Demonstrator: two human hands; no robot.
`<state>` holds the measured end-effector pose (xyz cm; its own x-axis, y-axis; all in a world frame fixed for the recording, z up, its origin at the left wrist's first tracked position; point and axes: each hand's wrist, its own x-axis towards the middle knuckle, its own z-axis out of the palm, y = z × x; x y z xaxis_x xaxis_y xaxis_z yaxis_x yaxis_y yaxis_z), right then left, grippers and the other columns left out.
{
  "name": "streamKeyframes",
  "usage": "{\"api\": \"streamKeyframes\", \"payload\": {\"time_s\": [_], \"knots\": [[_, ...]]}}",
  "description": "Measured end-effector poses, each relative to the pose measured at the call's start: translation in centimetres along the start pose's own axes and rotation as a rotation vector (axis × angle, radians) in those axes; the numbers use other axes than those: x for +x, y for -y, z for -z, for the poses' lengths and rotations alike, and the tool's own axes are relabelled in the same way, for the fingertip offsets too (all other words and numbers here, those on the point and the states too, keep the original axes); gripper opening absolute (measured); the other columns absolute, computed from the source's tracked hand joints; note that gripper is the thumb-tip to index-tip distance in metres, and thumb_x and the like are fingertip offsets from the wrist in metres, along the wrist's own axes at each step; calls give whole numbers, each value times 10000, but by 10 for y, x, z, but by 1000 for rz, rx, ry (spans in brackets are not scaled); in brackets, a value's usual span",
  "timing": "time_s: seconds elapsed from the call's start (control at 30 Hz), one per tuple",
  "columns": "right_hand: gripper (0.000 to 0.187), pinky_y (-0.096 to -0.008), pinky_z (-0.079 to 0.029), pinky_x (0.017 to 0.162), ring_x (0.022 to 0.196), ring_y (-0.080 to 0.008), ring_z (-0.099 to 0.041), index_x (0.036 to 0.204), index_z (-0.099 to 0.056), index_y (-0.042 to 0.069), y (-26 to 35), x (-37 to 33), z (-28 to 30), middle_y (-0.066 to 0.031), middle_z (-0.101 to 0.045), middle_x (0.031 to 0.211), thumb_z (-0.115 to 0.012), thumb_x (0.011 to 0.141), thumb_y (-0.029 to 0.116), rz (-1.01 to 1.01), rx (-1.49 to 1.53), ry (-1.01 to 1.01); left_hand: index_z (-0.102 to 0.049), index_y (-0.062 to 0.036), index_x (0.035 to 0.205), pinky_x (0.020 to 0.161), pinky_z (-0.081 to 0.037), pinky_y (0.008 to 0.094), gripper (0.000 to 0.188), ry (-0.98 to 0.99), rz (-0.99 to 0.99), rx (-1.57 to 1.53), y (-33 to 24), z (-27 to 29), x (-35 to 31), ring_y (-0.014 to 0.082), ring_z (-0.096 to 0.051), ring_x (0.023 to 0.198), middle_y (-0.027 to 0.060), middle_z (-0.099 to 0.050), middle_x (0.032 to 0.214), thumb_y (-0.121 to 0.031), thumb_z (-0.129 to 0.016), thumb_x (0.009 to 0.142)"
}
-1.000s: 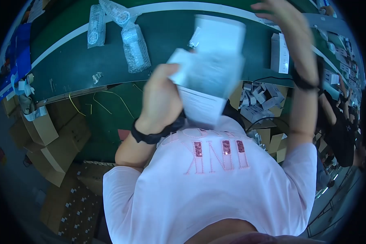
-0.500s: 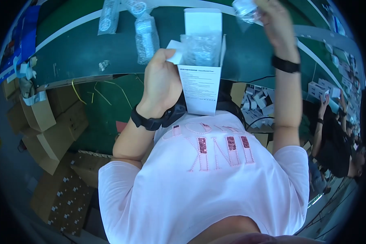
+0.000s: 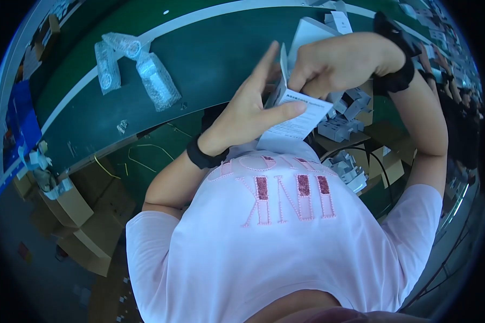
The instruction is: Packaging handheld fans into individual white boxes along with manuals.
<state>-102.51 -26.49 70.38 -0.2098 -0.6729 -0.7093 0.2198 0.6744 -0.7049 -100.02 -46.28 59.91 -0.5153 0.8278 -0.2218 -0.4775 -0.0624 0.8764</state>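
Note:
A tall white cardboard box [image 3: 296, 121] with small print leans against my shirt, its top open and a lid flap [image 3: 310, 36] raised behind. My left hand [image 3: 248, 110] steadies it from the left, thumb across the printed front and fingers stretched along the side. From the right, my right hand [image 3: 334, 62] reaches over the opening with bent fingers; the fingertips are down inside the box, and whatever they touch is hidden. Left of the box, bubble-wrapped items [image 3: 157, 81] lie on the green table [image 3: 215, 59].
A small crumpled clear scrap [image 3: 122, 126] lies near the table edge. White and grey cartons [image 3: 342, 126] are piled right of the box, beside a black cable [image 3: 380, 167]. Brown cardboard boxes [image 3: 89, 231] stand on the floor at left. Other people work at far right.
My right hand has come from the upper right, where it held a clear-wrapped item, into the box opening. The box is now tilted and farther right. My view has turned.

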Motion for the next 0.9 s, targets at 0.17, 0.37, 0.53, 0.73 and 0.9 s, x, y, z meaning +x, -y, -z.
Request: {"api": "streamKeyframes", "payload": {"time_s": [0.17, 0.37, 0.53, 0.73, 0.9], "knots": [[452, -291, -520, 811, 909, -177, -634, 1250, -548, 55, -58, -91, -29, -83, -639, 1025, -663, 852, 236, 70, 129, -1010, -145, -27, 1453, 972, -422, 383, 1024, 53, -192, -7, 10, 12, 11, 298, -514, 1172, 270, -493, 1267, -209, -825, 711], [812, -338, -424, 992, 1196, -221, -508, 1441, -300, 30, -100, 35, -105, -114, -458, 1368, -722, 800, 298, 434, 1069, -885, -595, -119, 1224, 901, -476, 360, 593, 179, -286, 334, -2, 10, 17, 218, -557, 1084, 95, -564, 1224, -223, -829, 688], [578, -339, -461, 946, 1172, -222, -542, 1350, -487, 50, -98, 15, -116, -157, -518, 1336, -661, 850, 284, 753, 616, -1187, -570, -79, 1235, 880, -494, 363, 593, 218, -98, 382, -12, 10, 28, 232, -566, 1071, 115, -565, 1219, -257, -806, 720], [267, -340, -476, 919, 1122, -260, -592, 1146, -669, 72, -81, 1, -132, -143, -617, 1221, -569, 920, 172, 433, 329, -1370, -482, -52, 1213, 884, -495, 376, 644, 166, -14, 202, -5, -5, 35, 238, -576, 1065, 129, -584, 1182, -215, -833, 699], [317, -376, -415, 997, 1239, -307, -502, 1182, -653, 97, -105, -27, -146, -181, -537, 1316, -617, 886, 204, 368, 88, -1318, -483, -38, 1193, 883, -494, 365, 601, 227, 19, 185, 2, -35, 58, 228, -580, 1056, 126, -605, 1142, -177, -822, 717]]}}
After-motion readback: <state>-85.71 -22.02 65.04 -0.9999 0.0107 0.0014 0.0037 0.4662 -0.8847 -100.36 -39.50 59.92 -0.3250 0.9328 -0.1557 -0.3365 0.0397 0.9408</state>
